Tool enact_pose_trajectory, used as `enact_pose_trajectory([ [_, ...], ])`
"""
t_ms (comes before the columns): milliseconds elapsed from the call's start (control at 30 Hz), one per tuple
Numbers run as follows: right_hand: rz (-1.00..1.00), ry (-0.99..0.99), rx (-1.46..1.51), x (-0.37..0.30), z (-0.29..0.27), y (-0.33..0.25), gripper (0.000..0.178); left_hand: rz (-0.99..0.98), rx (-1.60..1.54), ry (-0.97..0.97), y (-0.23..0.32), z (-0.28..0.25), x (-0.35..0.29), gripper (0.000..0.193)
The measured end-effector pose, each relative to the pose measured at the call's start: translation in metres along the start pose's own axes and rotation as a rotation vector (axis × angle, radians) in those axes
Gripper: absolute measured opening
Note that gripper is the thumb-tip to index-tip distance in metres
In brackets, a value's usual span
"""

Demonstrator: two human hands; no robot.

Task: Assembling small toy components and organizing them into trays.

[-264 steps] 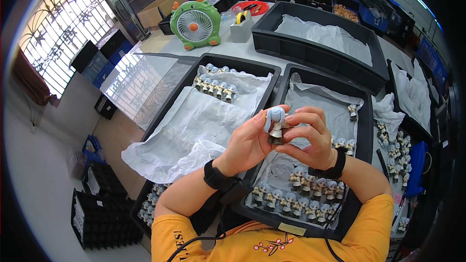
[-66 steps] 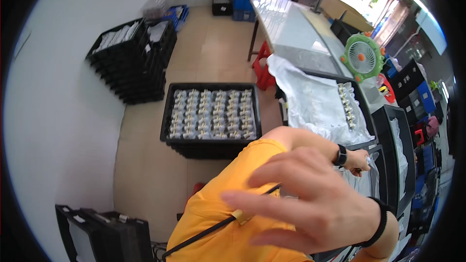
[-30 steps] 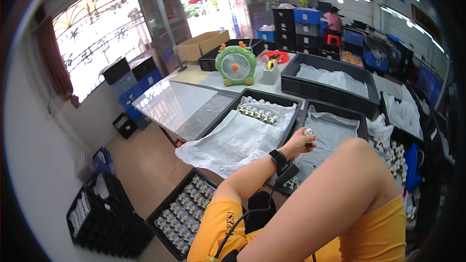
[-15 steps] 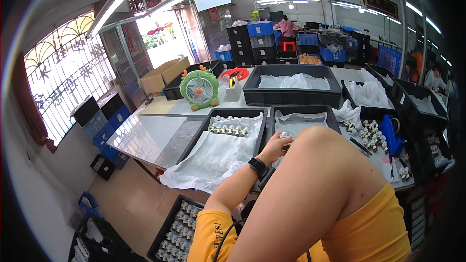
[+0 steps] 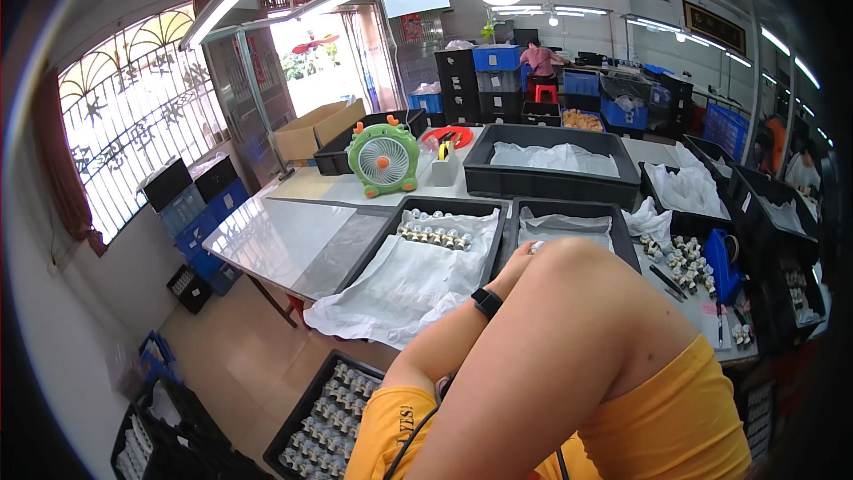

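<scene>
My left hand [image 5: 515,265], with a dark watch on its wrist, is above the near edge of a black tray lined with thin white sheet [image 5: 569,228]. Its fingers are closed on a small silver-topped part [image 5: 537,247], only the tip of which shows. My bent right arm [image 5: 569,338] crosses in front and covers much of that hand; the right hand itself is out of the picture. Left of my hand, another black tray [image 5: 498,244] holds short rows of similar silver-and-cream parts [image 5: 435,236] on white sheeting. A loose heap of such parts [image 5: 689,262] lies on the right.
A green fan [image 5: 384,160] stands behind the lined trays. A large black tray [image 5: 551,182] is at the back. Beside the heap are a blue holder [image 5: 721,253] and pens [image 5: 666,279]. A filled tray [image 5: 329,418] sits low at left. Another person [image 5: 540,59] sits far off.
The view has shifted, so the table and trays appear further right. My left hand has slipped further behind my right arm, and less of the small part shows.
</scene>
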State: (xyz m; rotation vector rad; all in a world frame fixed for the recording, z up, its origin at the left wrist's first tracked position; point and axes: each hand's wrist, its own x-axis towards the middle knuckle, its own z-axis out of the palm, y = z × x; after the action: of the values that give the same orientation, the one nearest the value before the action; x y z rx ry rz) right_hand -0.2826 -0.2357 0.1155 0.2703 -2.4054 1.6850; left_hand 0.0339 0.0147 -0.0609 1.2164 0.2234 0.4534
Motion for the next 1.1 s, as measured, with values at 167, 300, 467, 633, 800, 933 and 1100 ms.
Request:
enact_pose_trajectory([
  [167, 0.008, 0.536, -0.490, -0.006, -0.029, -0.032, 0.020, 0.004, 0.072, 0.031, 0.001, -0.002, 0.005, 0.047],
  [300, 0.174, 0.686, -0.570, -0.004, -0.059, -0.019, 0.019, -0.020, 0.077, 0.056, 0.008, 0.009, 0.007, 0.049],
  [467, 0.257, 0.660, -0.399, -0.015, -0.072, -0.013, 0.015, -0.021, -0.105, 0.058, 0.029, 0.012, -0.014, 0.041],
  [633, 0.198, 0.404, -0.092, -0.049, -0.081, 0.002, 0.018, -0.047, -0.111, 0.096, 0.022, 0.015, -0.016, 0.047],
  [800, 0.144, 0.221, 0.047, -0.073, -0.078, 0.000, 0.015, -0.066, -0.079, 0.086, 0.020, 0.032, -0.003, 0.040],
  [933, 0.185, 0.314, -0.267, -0.076, -0.084, 0.014, 0.011, -0.010, -0.128, 0.082, 0.014, 0.023, 0.002, 0.045],
  [1100, -0.002, 0.970, -0.484, -0.075, -0.095, 0.006, 0.010, 0.043, -0.136, 0.038, 0.012, 0.021, 0.003, 0.047],
])
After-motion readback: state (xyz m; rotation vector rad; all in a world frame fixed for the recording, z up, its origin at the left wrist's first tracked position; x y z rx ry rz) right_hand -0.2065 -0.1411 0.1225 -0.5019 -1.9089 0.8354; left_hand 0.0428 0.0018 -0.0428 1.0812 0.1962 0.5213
